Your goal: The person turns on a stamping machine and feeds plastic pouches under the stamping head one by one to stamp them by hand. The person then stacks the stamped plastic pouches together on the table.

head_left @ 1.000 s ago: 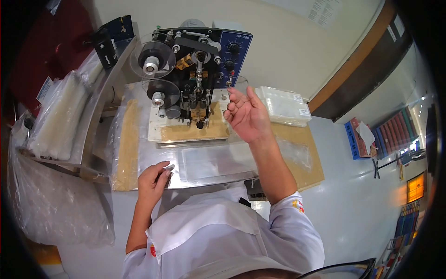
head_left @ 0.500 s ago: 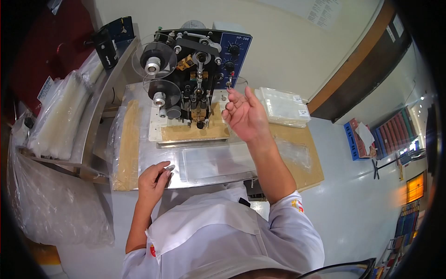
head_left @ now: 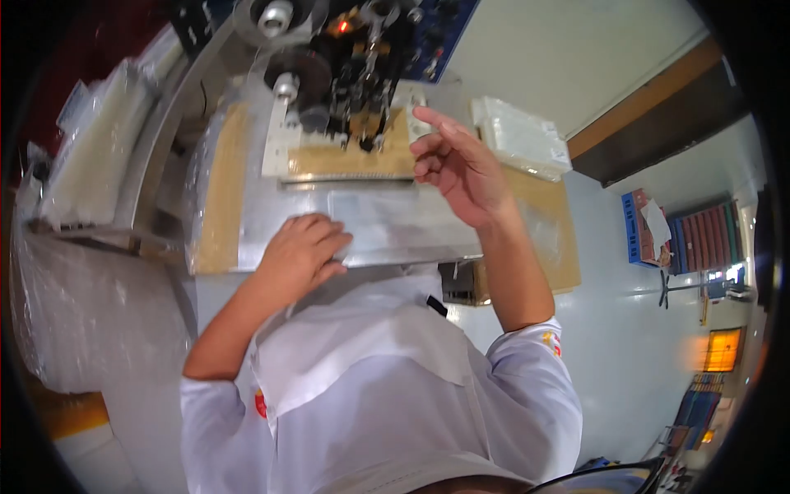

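The right hand [head_left: 466,171], empty, extends its index finger beside the reel-fed machine [head_left: 370,86], other fingers curled. The left hand [head_left: 303,253] curves half-open over the metal table [head_left: 257,216], its underside hidden.

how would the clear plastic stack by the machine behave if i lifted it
The clear plastic stack probably sags, as its layers look thin. Its shiny surface suggests slipperiness; lying flat, it seems unlikely to roll.
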`<state>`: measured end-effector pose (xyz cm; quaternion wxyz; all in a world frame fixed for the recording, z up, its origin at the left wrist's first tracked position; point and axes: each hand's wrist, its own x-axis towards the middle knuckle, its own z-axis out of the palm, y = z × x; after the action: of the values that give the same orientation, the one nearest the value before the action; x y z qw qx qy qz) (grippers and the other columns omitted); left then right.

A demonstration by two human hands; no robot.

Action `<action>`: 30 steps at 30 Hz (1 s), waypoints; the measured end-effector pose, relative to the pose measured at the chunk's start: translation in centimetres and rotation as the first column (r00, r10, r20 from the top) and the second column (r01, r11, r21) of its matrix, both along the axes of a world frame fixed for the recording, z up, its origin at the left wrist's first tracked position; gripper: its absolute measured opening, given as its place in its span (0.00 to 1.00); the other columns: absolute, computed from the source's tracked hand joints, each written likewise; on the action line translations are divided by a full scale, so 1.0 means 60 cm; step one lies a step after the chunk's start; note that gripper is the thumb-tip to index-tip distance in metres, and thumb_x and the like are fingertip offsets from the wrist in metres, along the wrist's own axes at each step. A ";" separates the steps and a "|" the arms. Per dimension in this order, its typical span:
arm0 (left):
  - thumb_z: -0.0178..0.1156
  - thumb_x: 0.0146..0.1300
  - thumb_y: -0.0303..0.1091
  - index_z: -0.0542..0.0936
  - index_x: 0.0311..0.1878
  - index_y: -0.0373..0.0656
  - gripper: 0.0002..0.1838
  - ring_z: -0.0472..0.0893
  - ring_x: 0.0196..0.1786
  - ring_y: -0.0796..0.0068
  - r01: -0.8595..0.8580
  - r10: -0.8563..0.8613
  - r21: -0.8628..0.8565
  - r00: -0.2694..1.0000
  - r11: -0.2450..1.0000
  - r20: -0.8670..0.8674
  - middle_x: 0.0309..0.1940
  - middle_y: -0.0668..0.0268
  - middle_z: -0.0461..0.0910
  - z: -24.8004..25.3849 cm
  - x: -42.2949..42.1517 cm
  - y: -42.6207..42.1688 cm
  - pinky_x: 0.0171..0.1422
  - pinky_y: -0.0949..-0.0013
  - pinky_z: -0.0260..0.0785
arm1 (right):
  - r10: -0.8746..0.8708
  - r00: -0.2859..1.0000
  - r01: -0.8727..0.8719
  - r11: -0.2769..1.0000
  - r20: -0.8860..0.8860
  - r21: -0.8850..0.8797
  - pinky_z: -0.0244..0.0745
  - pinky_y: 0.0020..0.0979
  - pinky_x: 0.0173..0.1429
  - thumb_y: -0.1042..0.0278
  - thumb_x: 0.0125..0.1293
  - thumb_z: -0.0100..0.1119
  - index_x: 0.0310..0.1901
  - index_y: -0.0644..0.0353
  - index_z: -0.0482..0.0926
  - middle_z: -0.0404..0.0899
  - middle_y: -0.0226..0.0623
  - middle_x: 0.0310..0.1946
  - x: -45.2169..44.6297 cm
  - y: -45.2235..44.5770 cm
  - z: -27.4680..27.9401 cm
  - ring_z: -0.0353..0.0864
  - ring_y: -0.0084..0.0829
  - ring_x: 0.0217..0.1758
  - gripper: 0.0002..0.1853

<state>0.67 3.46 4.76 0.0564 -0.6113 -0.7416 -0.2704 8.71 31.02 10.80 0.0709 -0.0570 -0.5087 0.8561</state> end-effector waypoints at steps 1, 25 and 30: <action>0.70 0.58 0.36 0.85 0.47 0.44 0.14 0.80 0.51 0.60 0.037 -0.038 -0.043 0.999 0.998 -0.007 0.47 0.64 0.84 -0.002 -0.005 -0.003 0.55 0.59 0.72 | 0.031 1.000 -0.031 0.994 0.003 0.101 0.78 0.31 0.48 0.58 0.76 0.55 0.65 0.58 0.75 0.86 0.36 0.42 0.013 0.000 -0.004 0.85 0.26 0.39 0.21; 0.75 0.50 0.34 0.84 0.49 0.41 0.21 0.79 0.54 0.56 0.056 -0.015 -0.107 0.936 0.993 0.352 0.48 0.58 0.83 0.031 -0.027 0.007 0.59 0.57 0.72 | 0.131 0.968 0.219 -0.029 -0.214 0.975 0.73 0.42 0.67 0.56 0.59 0.73 0.54 0.53 0.85 0.83 0.37 0.55 0.083 -0.080 -0.105 0.78 0.45 0.63 0.22; 0.77 0.46 0.48 0.74 0.68 0.46 0.44 0.65 0.74 0.47 -0.032 0.048 -0.210 0.996 0.977 0.069 0.72 0.51 0.68 0.023 0.000 0.071 0.76 0.50 0.58 | -0.447 0.811 0.500 0.195 -0.377 0.844 0.78 0.35 0.54 0.70 0.62 0.71 0.50 0.59 0.85 0.85 0.40 0.48 0.165 -0.006 -0.071 0.84 0.40 0.49 0.15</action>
<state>0.67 7.69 6.16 -0.0303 -0.5885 -0.7796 -0.2122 18.59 30.64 6.57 0.3609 -0.1401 -0.8496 0.3582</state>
